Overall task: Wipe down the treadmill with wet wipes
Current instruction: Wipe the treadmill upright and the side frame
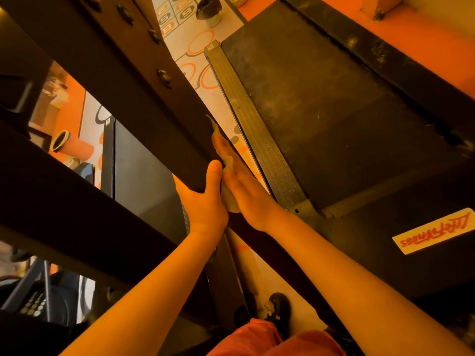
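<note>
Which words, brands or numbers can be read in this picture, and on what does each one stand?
"LifeFitness": red script on a pale label, seen upside down, on the treadmill hood.
Digits in the floor pattern: too blurred to read surely.
Small sticker on the end of the side rail: too small to read.

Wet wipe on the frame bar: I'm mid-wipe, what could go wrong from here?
1. The wet wipe is only pressed flat against the frame bar by the right hand, not pinched, so it may slip and drop.
2. Bolt heads further up the bar could snag or tear it.
3. The left hand grips the bar right beside the wipe, so the patch under it may get missed.
</note>
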A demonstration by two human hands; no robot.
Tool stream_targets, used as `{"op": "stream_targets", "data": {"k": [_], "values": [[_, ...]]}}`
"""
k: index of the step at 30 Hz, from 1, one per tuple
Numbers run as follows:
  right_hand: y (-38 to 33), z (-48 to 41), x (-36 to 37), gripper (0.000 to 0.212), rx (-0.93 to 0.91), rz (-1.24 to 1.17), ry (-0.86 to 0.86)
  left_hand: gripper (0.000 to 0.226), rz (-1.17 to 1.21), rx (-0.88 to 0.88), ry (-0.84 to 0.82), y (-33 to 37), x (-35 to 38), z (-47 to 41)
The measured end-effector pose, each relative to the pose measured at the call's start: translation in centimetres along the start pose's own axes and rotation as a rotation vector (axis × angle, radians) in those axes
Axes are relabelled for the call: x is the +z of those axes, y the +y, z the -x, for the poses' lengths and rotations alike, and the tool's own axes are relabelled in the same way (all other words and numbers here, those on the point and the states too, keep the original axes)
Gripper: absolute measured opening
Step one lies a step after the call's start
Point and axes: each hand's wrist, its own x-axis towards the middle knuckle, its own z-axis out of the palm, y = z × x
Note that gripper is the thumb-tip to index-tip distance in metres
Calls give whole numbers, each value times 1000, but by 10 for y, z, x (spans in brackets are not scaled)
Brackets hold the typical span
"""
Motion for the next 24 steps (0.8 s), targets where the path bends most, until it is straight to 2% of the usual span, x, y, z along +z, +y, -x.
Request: {"op": "stream_targets", "data": {"k": [3,6,11,16,20,24], "values": [[1,-3,-1,74,18,-13,-17,73,11,-14,0,-1,-1,-2],[0,-3,-1,64,38,-23,-11,62,14,-15,0,-1,-2,-2],[0,-8,-1,69,52,17,8,71,44,-38,0,3,0,0],[-5,-22,-5,68,125,-33,-42,67,107,-48,-5,2,0,-1],[5,-12,-6,84,123,-56,-48,84,121,-43,-3,2,-1,-2],[9,-3,-4,79,134,-88,-46,96,88,-51,13,3,0,-2]]}}
